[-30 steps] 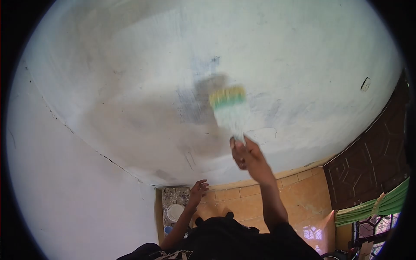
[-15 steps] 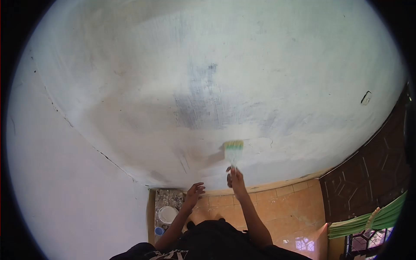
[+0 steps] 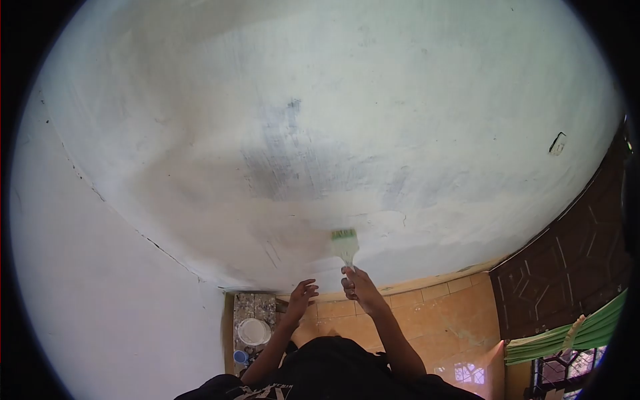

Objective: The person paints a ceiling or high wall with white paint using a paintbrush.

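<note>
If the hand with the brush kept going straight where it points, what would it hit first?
Most likely the white wall: the right hand points up along the green paintbrush, whose bristles seem to touch it. Depth is hard to judge, but nothing else shows in that line.

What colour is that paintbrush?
The paintbrush is green at its top end, pale whitish below; head view, in the right hand.
</note>
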Action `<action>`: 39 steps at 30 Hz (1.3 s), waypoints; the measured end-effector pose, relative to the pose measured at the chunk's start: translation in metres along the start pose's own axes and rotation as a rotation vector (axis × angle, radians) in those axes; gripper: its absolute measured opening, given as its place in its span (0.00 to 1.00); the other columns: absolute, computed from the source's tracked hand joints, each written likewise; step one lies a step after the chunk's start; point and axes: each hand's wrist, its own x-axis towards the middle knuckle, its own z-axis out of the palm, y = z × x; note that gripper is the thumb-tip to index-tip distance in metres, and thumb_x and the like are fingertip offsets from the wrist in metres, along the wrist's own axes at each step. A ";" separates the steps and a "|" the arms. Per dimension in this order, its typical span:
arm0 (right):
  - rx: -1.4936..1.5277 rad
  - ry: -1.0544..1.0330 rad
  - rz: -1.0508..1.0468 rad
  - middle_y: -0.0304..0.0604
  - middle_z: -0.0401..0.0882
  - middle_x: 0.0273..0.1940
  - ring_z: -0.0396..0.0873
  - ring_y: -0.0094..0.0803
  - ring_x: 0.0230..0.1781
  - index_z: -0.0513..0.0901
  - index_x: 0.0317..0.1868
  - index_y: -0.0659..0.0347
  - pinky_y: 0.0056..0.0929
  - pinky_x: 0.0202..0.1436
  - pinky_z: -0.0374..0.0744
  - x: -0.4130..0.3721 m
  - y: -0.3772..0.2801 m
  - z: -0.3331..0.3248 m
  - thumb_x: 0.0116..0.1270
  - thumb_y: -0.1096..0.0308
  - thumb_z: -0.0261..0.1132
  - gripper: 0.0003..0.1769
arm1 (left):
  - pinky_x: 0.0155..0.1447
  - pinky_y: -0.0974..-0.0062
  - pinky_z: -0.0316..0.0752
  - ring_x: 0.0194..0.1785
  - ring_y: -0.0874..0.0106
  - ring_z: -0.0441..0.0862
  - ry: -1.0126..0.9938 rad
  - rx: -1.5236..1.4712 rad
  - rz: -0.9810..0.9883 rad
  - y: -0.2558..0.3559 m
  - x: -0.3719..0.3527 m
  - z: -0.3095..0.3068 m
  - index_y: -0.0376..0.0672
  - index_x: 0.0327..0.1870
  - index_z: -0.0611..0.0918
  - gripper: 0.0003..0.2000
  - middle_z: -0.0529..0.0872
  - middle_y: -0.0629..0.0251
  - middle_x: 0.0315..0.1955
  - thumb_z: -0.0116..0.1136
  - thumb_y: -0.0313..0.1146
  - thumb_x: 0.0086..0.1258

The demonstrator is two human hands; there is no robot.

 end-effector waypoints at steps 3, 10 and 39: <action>-0.150 -0.069 -0.228 0.24 0.56 0.22 0.52 0.12 0.18 0.71 0.44 0.55 0.15 0.19 0.52 -0.031 -0.058 0.028 0.78 0.51 0.51 0.15 | 0.55 0.68 0.73 0.54 0.71 0.79 0.008 -0.002 0.003 -0.009 0.001 0.006 0.50 0.64 0.73 0.18 0.81 0.66 0.52 0.52 0.41 0.76; -0.303 0.029 -0.700 0.25 0.56 0.20 0.51 0.13 0.16 0.71 0.36 0.56 0.16 0.19 0.51 0.003 -0.150 0.035 0.79 0.48 0.47 0.21 | 0.56 0.68 0.73 0.55 0.70 0.79 0.010 -0.036 0.020 0.004 -0.007 0.029 0.49 0.63 0.73 0.18 0.81 0.65 0.53 0.52 0.42 0.76; -0.106 0.078 -0.448 0.23 0.51 0.18 0.48 0.12 0.15 0.70 0.36 0.54 0.17 0.17 0.48 -0.022 -0.071 0.066 0.78 0.46 0.49 0.21 | 0.58 0.67 0.73 0.56 0.69 0.79 -0.019 -0.036 -0.020 0.006 -0.018 -0.019 0.48 0.64 0.73 0.18 0.81 0.63 0.53 0.51 0.42 0.77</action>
